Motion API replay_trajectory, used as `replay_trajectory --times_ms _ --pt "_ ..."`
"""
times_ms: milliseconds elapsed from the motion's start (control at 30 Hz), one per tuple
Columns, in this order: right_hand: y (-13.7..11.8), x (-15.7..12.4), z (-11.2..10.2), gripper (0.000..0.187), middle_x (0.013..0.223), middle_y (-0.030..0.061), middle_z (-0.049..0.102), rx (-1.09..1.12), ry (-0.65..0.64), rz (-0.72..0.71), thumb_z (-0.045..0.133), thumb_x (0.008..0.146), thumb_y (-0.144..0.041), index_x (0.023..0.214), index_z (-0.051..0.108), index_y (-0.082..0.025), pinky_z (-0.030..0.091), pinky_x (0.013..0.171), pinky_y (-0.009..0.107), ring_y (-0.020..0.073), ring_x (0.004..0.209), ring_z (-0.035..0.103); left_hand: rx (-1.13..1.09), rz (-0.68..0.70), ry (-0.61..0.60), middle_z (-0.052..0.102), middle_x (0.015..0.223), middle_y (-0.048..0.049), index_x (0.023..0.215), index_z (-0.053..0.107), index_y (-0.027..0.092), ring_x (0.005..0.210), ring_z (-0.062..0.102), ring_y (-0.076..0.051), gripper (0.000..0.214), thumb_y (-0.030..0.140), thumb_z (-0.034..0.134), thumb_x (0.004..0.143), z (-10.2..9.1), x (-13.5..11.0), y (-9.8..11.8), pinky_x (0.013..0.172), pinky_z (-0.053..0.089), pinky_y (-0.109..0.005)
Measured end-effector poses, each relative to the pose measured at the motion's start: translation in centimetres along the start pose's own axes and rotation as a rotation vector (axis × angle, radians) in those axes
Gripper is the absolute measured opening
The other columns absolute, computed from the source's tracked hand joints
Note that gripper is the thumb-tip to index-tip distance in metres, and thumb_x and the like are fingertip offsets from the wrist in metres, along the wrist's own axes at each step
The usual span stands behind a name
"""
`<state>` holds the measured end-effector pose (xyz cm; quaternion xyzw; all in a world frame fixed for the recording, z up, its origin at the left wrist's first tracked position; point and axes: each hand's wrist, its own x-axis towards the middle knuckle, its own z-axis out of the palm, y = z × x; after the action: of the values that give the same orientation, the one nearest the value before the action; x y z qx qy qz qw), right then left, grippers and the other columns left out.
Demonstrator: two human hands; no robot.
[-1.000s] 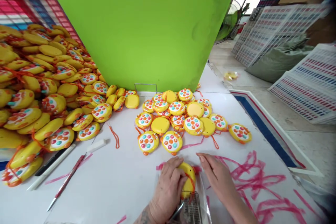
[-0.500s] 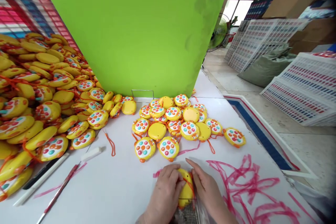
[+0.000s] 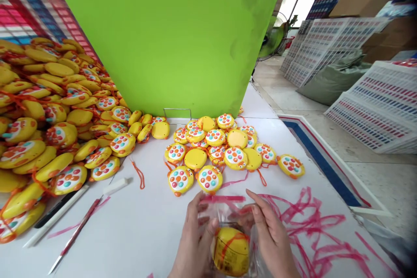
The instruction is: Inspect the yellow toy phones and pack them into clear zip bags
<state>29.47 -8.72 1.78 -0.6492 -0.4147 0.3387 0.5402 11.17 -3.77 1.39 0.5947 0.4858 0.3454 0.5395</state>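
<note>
A clear plastic bag (image 3: 224,212) is between my hands at the bottom middle, with a pink strip (image 3: 224,199) along its far edge. Inside lies a yellow toy (image 3: 232,249), its plain back up, an orange cord across it and dark print over it. My left hand (image 3: 195,241) grips the bag's left side, thumb on top and fingers partly behind the film. On the right edge, my right hand (image 3: 272,239) holds the bag between thumb and fingers, with the index finger stretched forward. Just beyond are several similar toys (image 3: 210,179) with coloured buttons.
A large heap of the same toys (image 3: 68,178) fills the left. A green panel (image 3: 169,43) stands at the back. Left on the white table lie a craft knife (image 3: 74,234), pens (image 3: 57,215) and an orange cord loop (image 3: 138,174). Crumpled pink strips (image 3: 322,230) lie right.
The yellow toy has gone from my fingers into the clear bag and sits nearer me. My hands have spread apart to the bag's two sides, and the pink-edged film now shows.
</note>
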Motion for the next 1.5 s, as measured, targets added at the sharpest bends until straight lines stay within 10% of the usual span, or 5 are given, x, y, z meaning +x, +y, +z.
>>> replay_trajectory --times_ms 100,367,600,1100,1500 --pt "-0.4 0.1 0.0 0.038 0.073 0.0051 0.07 0.015 0.029 -0.021 0.045 0.093 -0.044 0.125 0.056 -0.027 0.057 0.059 0.035 0.0232 0.065 0.067 -0.261 -0.217 -0.113 0.058 0.118 -0.013 0.127 0.044 0.019 0.097 0.06 -0.022 0.055 0.048 0.058 0.082 0.1 0.1 0.0 0.081 0.052 -0.035" --pt "-1.0 0.8 -0.6 0.043 0.082 0.0062 0.071 -0.031 0.018 0.018 0.042 0.094 -0.045 0.131 0.049 -0.023 0.055 0.068 0.036 0.0216 0.07 0.066 -0.411 -0.252 -0.185 0.06 0.069 0.0016 0.073 0.051 0.017 0.064 0.053 -0.011 0.032 0.045 0.063 0.078 1.0 1.4 1.4 0.06 0.039 -0.021" --pt "-1.1 1.4 -1.5 0.037 0.123 0.0083 0.06 -0.262 0.114 -0.213 0.049 0.093 -0.034 0.128 0.051 -0.023 0.041 0.101 0.042 0.0225 0.115 0.054 -0.432 -0.322 -0.195 0.069 0.083 -0.0037 0.097 0.056 0.017 0.071 0.061 -0.015 0.036 0.046 0.063 0.077 1.6 2.0 0.9 0.061 0.044 -0.024" --pt "-2.6 1.5 2.4 0.042 0.099 0.0054 0.066 -0.508 -0.13 -0.614 0.049 0.09 -0.009 0.129 0.048 -0.024 0.051 0.082 0.036 0.0211 0.092 0.06 -0.519 -0.216 -0.282 0.07 0.096 -0.0066 0.114 0.057 0.018 0.085 0.064 -0.02 0.039 0.04 0.059 0.083 1.8 2.3 0.9 0.077 0.05 -0.032" --pt "-3.9 1.5 2.9 0.043 0.086 0.0072 0.064 -0.835 -0.166 -0.649 0.044 0.091 -0.008 0.132 0.049 -0.021 0.049 0.071 0.037 0.0227 0.08 0.059 0.02 0.107 -0.363 0.068 0.116 -0.0063 0.127 0.056 0.02 0.099 0.063 -0.022 0.038 0.022 0.045 0.091 1.0 1.9 3.5 0.086 0.046 -0.03"
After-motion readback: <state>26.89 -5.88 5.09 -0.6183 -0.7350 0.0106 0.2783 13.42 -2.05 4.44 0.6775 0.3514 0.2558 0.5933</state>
